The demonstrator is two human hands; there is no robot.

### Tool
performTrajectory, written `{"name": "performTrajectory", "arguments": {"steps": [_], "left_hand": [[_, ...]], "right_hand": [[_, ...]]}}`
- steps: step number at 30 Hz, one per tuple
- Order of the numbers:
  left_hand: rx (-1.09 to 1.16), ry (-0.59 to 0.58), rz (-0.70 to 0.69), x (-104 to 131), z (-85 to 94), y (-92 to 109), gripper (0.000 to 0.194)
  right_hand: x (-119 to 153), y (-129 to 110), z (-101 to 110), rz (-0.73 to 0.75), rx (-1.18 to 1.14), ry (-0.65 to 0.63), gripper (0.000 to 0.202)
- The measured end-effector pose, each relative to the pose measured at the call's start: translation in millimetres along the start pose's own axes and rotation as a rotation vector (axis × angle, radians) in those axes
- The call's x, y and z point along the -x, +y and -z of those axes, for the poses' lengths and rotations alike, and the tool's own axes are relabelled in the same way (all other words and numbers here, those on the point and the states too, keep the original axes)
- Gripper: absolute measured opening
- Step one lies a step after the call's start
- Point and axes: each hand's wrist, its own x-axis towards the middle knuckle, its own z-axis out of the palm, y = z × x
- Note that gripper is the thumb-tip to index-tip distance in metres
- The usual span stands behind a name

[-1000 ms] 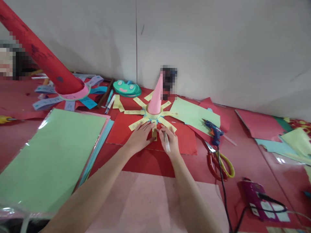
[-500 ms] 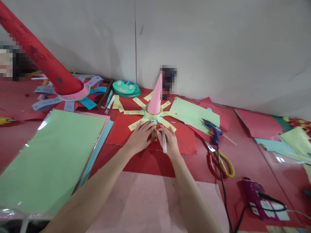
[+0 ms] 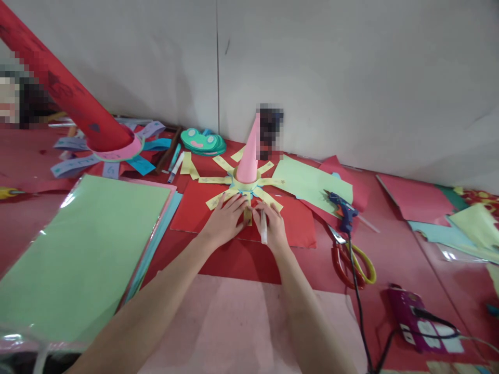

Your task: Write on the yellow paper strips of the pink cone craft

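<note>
A pink paper cone point(image 3: 248, 161) stands upright in a yellow paper ring, with yellow paper strips point(image 3: 215, 181) spreading out from its base. This piece sits on a red paper sheet point(image 3: 298, 221). My left hand point(image 3: 225, 221) lies flat, fingers stretched, beside the front strip point(image 3: 247, 214) and touching the paper near the ring. My right hand point(image 3: 272, 223) is closed around a white marker point(image 3: 264, 231), its tip near that same front strip. The exact tip and any mark under it are hidden by the fingers.
At right lie a blue glue gun point(image 3: 343, 208), scissors point(image 3: 353, 262) and a purple power strip point(image 3: 409, 317) with cables. Green sheets point(image 3: 86, 249) are stacked at left. A red paper tube point(image 3: 74, 88) leans behind them, near green frog cutouts point(image 3: 202, 141). A pale wall closes the back.
Almost nothing differs. Both hands stay at the front strip, and the marker in my right hand has shifted only very slightly.
</note>
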Motion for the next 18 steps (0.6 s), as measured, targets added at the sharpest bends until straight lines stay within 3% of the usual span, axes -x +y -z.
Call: {"name": "performTrajectory", "arguments": {"steps": [9, 14, 18], "left_hand": [[-0.002, 0.001, 0.084, -0.9, 1.4, -0.4, 0.054], [0.017, -0.007, -0.042, -0.3, -0.1, -2.7, 0.051], [0.024, -0.025, -0.032, -0.5, -3.2, -3.5, 0.046]], "right_hand": [[-0.5, 0.2, -1.6, 0.018, -0.02, 0.032, 0.013], [-0.4, -0.8, -1.0, 0.001, -0.012, 0.015, 0.013], [-0.5, -2.7, 0.0, -0.013, -0.01, 0.004, 0.013]]}}
